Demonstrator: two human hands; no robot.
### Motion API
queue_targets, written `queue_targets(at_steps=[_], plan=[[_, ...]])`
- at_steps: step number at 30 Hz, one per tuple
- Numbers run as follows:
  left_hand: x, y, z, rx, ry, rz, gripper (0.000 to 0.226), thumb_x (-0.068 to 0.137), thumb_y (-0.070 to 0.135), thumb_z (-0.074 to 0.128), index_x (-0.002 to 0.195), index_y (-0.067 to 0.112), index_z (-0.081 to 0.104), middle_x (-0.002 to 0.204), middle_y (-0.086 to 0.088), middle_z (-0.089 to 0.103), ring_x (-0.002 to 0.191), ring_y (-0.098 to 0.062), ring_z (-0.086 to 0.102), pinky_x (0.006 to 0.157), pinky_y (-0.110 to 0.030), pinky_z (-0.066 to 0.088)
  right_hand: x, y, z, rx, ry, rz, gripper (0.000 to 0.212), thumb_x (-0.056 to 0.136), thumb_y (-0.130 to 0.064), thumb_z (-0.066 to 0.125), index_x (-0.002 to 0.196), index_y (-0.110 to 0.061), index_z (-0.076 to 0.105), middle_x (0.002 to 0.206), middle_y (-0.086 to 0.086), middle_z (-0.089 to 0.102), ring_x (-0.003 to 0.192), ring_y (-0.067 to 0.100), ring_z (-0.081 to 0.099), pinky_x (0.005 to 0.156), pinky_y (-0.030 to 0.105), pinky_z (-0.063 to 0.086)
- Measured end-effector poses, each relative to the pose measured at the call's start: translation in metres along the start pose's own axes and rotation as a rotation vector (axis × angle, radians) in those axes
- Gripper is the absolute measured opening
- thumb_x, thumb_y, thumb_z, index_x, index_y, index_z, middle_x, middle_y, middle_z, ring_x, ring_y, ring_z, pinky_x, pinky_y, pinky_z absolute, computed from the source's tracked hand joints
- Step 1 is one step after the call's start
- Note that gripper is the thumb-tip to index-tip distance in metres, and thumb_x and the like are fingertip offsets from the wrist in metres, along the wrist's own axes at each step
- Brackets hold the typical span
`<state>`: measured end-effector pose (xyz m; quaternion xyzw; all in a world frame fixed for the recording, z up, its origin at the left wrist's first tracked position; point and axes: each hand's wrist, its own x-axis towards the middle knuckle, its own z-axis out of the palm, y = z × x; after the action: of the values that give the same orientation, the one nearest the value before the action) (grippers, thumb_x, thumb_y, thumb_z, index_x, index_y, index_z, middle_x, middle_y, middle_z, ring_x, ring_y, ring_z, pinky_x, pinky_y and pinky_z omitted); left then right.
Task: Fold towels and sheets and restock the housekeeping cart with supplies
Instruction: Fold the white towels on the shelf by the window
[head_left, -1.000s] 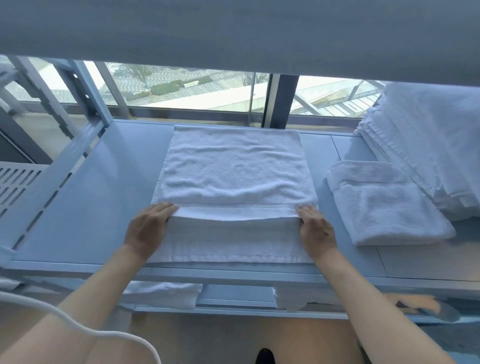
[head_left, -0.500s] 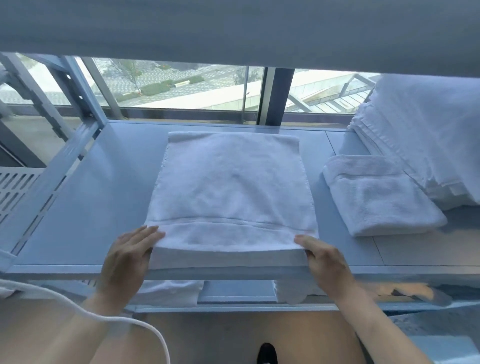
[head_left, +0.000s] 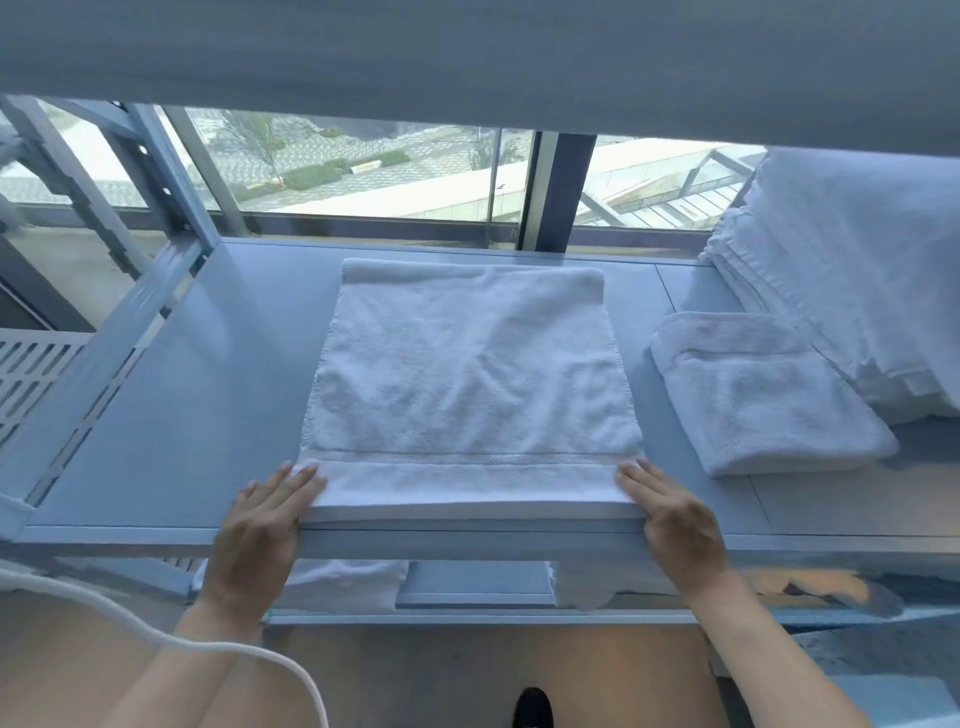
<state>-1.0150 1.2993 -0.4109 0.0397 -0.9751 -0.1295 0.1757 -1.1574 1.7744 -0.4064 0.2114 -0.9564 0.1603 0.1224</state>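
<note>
Where the grey shelf (head_left: 171, 415) meets its front lip, a white towel (head_left: 467, 384) lies folded flat in a square, its woven border band running across just behind the near edge. The left hand (head_left: 260, 535) rests at the near left corner with fingers straight and slightly spread, fingertips on the cloth; the right hand (head_left: 675, 525) mirrors it at the near right corner, fingers likewise extended and flat against the towel's side. Neither hand curls round the fabric; both only touch it.

Just beside the towel to the right lies a smaller folded towel (head_left: 763, 400), and behind that, at the shelf's right end, a tall stack of folded linens (head_left: 852, 280) rises toward the upper shelf (head_left: 467, 62) that spans the top of the view. Slotted metal uprights (head_left: 98, 343) frame the left end. On the lower shelf (head_left: 478, 584), white cloth (head_left: 348, 582) shows under the front rail. A white cable (head_left: 234, 654) curves across the lower left. Behind the shelving, a window (head_left: 363, 166) looks out on paving, shrubs and a glazed roof in daylight. Below is a pale brown floor (head_left: 441, 675).
</note>
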Motion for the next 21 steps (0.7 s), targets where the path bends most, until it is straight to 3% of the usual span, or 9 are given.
queue_targets(at_steps=[3,6,9,11,14,21], plan=[[-0.008,0.008,-0.002,0.04,-0.031,-0.007,0.068,0.073,-0.007,0.032,0.127,0.006,0.071,0.141,-0.011,0.062,0.129,-0.041,0.059,0.097,-0.065,0.048,-0.01,-0.005,-0.004,-0.078,-0.062,-0.013,0.079,0.06,0.033,0.053,0.128,-0.003,0.071,0.136,0.011,0.067,0.13,0.037,0.06,0.101,0.059,0.052],[0.0,0.023,-0.001,0.013,-0.051,-0.062,0.06,0.076,0.008,0.034,0.123,0.008,0.072,0.145,-0.011,0.06,0.135,-0.039,0.054,0.1,-0.066,0.045,-0.009,-0.026,-0.007,-0.104,-0.051,-0.013,0.066,0.072,0.007,0.041,0.131,-0.006,0.067,0.143,0.009,0.062,0.138,0.032,0.053,0.112,0.06,0.039],[0.04,0.066,0.015,-0.045,-0.163,0.064,0.054,0.092,0.027,0.036,0.138,0.015,0.061,0.157,-0.007,0.047,0.144,-0.033,0.044,0.108,-0.061,0.04,0.019,-0.082,0.013,0.023,-0.201,-0.115,0.063,0.09,-0.02,0.038,0.154,-0.017,0.043,0.165,-0.001,0.035,0.155,0.023,0.025,0.124,0.05,0.02],[0.071,0.098,0.039,0.001,-0.325,0.113,0.057,0.101,0.04,0.034,0.155,0.023,0.041,0.167,-0.001,0.029,0.154,-0.027,0.028,0.115,-0.061,0.03,0.05,-0.122,0.038,0.086,-0.314,-0.158,0.065,0.1,-0.035,0.036,0.162,-0.022,0.024,0.172,-0.006,0.015,0.159,0.018,0.006,0.126,0.048,0.005],[0.114,0.111,0.07,0.086,-0.46,0.076,0.062,0.107,0.045,0.033,0.164,0.027,0.016,0.172,0.005,0.009,0.158,-0.02,0.008,0.122,-0.058,0.016,0.099,-0.154,0.068,0.102,-0.413,-0.155,0.064,0.106,-0.041,0.035,0.165,-0.025,0.015,0.173,-0.006,0.007,0.159,0.019,0.002,0.125,0.051,0.003],[0.116,0.035,0.064,0.085,-0.366,-0.219,0.067,0.101,0.06,0.019,0.163,0.034,0.017,0.173,0.006,0.004,0.159,-0.019,0.003,0.126,-0.05,0.004,0.131,-0.044,0.054,-0.077,-0.378,0.174,0.065,0.106,-0.05,0.029,0.165,-0.031,0.01,0.173,-0.008,-0.003,0.159,0.015,-0.002,0.128,0.044,0.005]])
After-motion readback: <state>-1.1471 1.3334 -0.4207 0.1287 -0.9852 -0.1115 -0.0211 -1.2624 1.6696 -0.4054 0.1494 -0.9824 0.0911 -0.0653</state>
